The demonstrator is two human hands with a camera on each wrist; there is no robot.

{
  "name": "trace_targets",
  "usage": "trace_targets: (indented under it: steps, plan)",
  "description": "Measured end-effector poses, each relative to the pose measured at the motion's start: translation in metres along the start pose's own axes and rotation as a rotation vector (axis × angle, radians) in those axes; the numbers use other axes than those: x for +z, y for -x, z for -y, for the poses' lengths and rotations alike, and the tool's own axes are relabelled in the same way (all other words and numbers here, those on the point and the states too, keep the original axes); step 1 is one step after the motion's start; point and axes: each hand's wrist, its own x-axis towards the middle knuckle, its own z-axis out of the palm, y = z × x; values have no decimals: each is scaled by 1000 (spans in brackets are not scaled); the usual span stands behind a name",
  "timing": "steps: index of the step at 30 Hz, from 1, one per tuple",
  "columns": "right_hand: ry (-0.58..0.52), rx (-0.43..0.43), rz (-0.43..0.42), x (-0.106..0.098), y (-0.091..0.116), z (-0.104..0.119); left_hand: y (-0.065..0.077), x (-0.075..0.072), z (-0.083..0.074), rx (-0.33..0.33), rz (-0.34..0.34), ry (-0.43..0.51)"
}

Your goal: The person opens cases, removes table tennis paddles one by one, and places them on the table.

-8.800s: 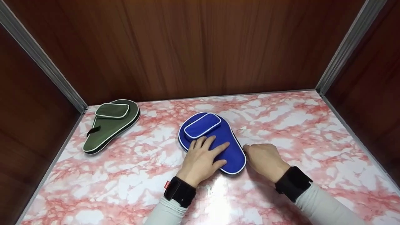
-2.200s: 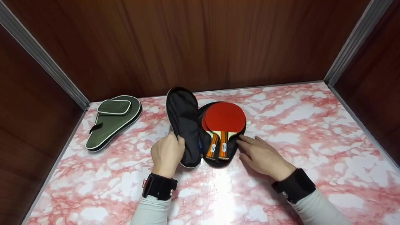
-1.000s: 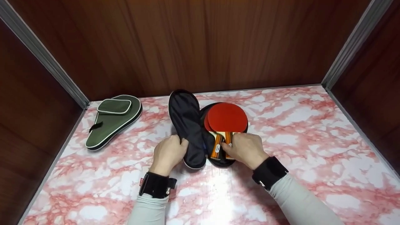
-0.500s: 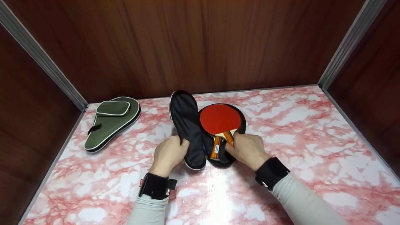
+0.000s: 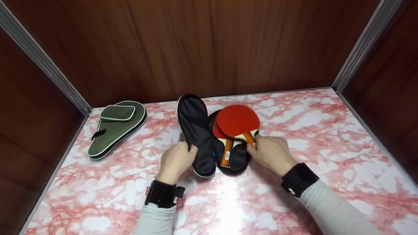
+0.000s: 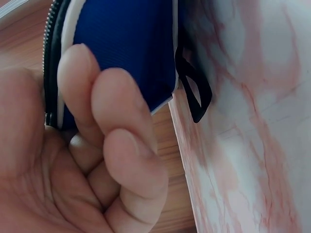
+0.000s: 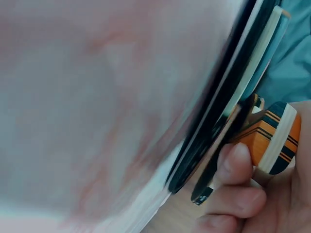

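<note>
A blue paddle case lies unzipped in the head view, its black-lined lid (image 5: pixel 197 137) raised at the left and its base (image 5: pixel 237 165) beside it. My left hand (image 5: pixel 176 161) pinches the lid's left edge; the left wrist view shows the blue outside (image 6: pixel 126 39) and zip teeth against my curled fingers. My right hand (image 5: pixel 272 153) grips the striped handle of a red table tennis paddle (image 5: pixel 237 120), tilted over the base. A second paddle (image 5: pixel 227 153) lies in the base, its blade partly hidden under the first. The right wrist view shows the held handle's butt (image 7: pixel 279 138).
A green paddle case (image 5: pixel 119 130) with a small pouch lies zipped at the back left. Brown wood-grain panels (image 5: pixel 209 49) stand behind and at both sides of the pink-and-white marbled table (image 5: pixel 320 140).
The blue case, closed at first, has been opened, showing two paddles. My right hand has taken one by its handle, turned it and shifted it right. The left hand keeps holding the lid.
</note>
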Motion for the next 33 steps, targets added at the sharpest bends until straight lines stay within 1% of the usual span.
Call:
trace_targets:
  steps: [2, 5, 11, 16, 23, 27, 33]
  plan:
    - [-2, 1, -16, -4, 0, -10, 0, 0, 0, 0, -2, 2]
    - [8, 29, -24, -11, -2, -26, 1, 0, 1, 1, -8, 3]
    - [38, 89, -13, -22, -12, -63, 1, -1, 1, -8, -8, 3]
    - [42, 151, 39, -28, -17, -96, 1, -1, 0, 2, -5, 3]
    - [38, 238, 128, -35, -22, -136, 1, -1, 0, 7, -23, -2]
    - [56, 267, 188, -38, -25, -152, 1, -1, 1, 10, -27, -3]
    - [70, 280, 211, -39, -28, -164, 1, 0, 1, 4, -30, 4]
